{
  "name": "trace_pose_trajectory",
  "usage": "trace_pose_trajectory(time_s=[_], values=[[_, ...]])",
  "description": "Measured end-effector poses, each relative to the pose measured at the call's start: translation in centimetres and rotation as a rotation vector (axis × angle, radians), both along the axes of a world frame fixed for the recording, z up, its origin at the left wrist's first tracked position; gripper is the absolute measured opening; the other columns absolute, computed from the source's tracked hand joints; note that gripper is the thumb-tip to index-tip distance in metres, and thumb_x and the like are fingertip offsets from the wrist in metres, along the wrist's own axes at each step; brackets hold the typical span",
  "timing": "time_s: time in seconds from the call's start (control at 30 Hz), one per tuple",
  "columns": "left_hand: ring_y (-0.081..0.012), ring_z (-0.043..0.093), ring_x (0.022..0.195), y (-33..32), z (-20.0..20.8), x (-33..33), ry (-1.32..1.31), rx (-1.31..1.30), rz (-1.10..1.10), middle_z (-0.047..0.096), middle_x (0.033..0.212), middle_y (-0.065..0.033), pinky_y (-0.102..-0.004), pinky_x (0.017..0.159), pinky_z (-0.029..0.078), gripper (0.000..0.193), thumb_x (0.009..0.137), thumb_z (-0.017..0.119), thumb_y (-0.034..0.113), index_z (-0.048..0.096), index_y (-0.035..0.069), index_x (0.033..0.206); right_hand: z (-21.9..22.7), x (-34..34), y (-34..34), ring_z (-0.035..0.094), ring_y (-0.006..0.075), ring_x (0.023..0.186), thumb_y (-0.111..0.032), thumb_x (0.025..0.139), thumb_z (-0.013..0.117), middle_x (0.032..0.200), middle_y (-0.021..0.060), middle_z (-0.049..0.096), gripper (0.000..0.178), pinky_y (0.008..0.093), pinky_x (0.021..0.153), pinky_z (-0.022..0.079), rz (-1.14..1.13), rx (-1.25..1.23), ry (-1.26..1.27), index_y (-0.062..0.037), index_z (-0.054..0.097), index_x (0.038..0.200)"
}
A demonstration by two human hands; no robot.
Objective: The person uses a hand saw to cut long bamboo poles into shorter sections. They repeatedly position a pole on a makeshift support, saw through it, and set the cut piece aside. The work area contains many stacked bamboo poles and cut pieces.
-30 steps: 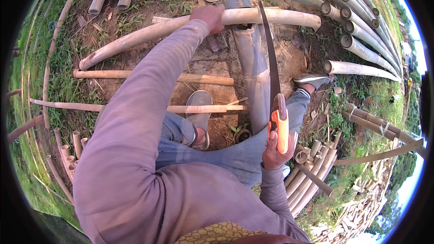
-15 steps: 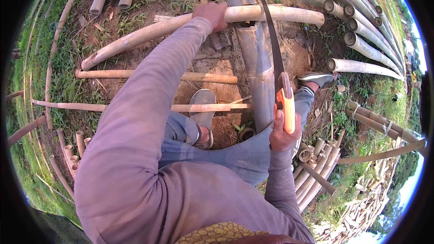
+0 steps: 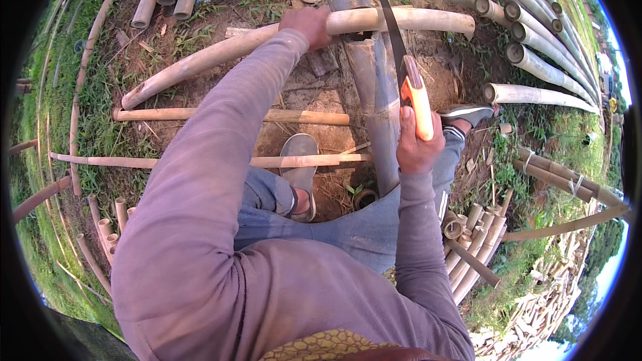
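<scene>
My left hand (image 3: 307, 27) is wrapped round a pale bamboo pole (image 3: 428, 20), which lies crosswise over a thick grey bamboo trunk (image 3: 381, 103). In my right hand (image 3: 420, 145) is a handsaw (image 3: 418, 103) with an orange and brown handle and a long, dark, slightly curved blade. The blade points away from me and crosses the pole to the right of the trunk; its tip runs past the top of the picture. Whether its teeth are in a cut cannot be made out. The pole's left end slopes down to the ground.
Thinner bamboo pieces (image 3: 301, 117) lie across the ground by my left shoe (image 3: 298, 167). Cut poles (image 3: 545, 65) are stacked at the far right, with more (image 3: 148, 1) at the far left. A bundle of short lengths (image 3: 478, 247) is near my right side.
My right hand has pushed the saw forward, away from me, so the handle is nearer the pole. My left hand keeps its hold on the pole.
</scene>
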State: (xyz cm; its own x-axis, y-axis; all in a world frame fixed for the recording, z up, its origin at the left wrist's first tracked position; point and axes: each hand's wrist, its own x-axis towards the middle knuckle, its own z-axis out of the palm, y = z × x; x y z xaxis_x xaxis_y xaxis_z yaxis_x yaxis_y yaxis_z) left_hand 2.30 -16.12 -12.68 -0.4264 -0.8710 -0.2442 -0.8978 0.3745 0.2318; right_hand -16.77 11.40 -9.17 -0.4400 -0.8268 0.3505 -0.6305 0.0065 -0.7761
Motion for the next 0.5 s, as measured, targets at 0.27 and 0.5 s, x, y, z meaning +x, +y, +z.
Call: trace_pose_trajectory(time_s=[0.27, 0.5], values=[[-0.0345, 0.074, 0.119, 0.2, -0.9, 0.1, -0.015, 0.013, 0.016, 0.077, 0.128, -0.0133, -0.0480, 0.102, 0.058, 0.061, 0.091, 0.080, 0.053, 0.063, 0.016, 0.135, -0.1, 1.1, 5.2, 0.076, 0.0199, 0.077, -0.011, 0.099, 0.080, 0.090, 0.0152, 0.078, 0.020, 0.0333, 0.070, 0.058, -0.017, -0.005, 0.038, 0.0034, 0.071, 0.109], [-0.0381, 0.074, 0.116, 0.2, -0.4, -0.1, 0.006, 0.010, -0.007, 0.077, 0.123, -0.0174, -0.0519, 0.100, 0.058, 0.071, 0.086, 0.077, 0.069, 0.063, 0.018, 0.133, 1.0, -0.5, -7.6, 0.066, 0.0143, 0.067, -0.014, 0.099, 0.082, 0.080, 0.0103, 0.070, 0.019, 0.0346, 0.063, 0.053, 0.029, -0.063, 0.042, 0.0006, 0.070, 0.104]])
